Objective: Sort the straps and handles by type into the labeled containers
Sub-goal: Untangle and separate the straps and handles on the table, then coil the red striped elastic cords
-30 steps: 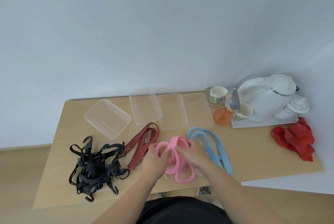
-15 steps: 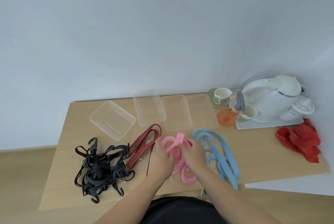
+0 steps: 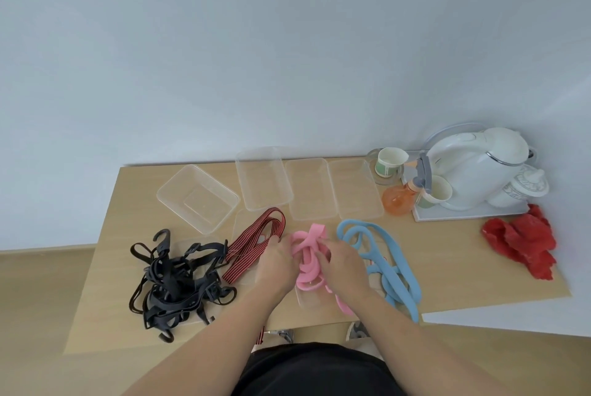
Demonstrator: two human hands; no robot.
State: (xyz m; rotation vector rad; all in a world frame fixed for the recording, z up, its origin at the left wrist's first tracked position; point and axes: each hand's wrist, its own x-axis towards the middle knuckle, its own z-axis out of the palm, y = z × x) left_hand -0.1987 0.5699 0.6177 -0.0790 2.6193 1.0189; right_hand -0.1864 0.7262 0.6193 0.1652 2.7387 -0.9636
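Note:
Both hands grip a bundle of pink straps (image 3: 308, 251) at the middle of the wooden table (image 3: 128, 267). My left hand (image 3: 276, 263) holds its left side, my right hand (image 3: 343, 263) its right side. The bundle sits over a clear lid (image 3: 307, 299). Blue straps (image 3: 383, 255) lie just right of my right hand. Red-and-black striped straps (image 3: 256, 242) lie left of my left hand. A tangle of black hooked straps (image 3: 174, 280) lies at the far left. Several empty clear containers (image 3: 198, 197) (image 3: 263, 181) (image 3: 308, 187) (image 3: 355, 187) stand along the back.
At the back right a white kettle (image 3: 473, 165) stands on a tray (image 3: 463, 213) with paper cups (image 3: 388, 160) and an orange bottle (image 3: 398, 200). A crumpled red cloth (image 3: 524, 242) lies near the right edge. The wall is close behind the table.
The view has shifted slightly. My hands have kept working the pink straps, whose upper loop now sticks up more between them. Nothing else has moved.

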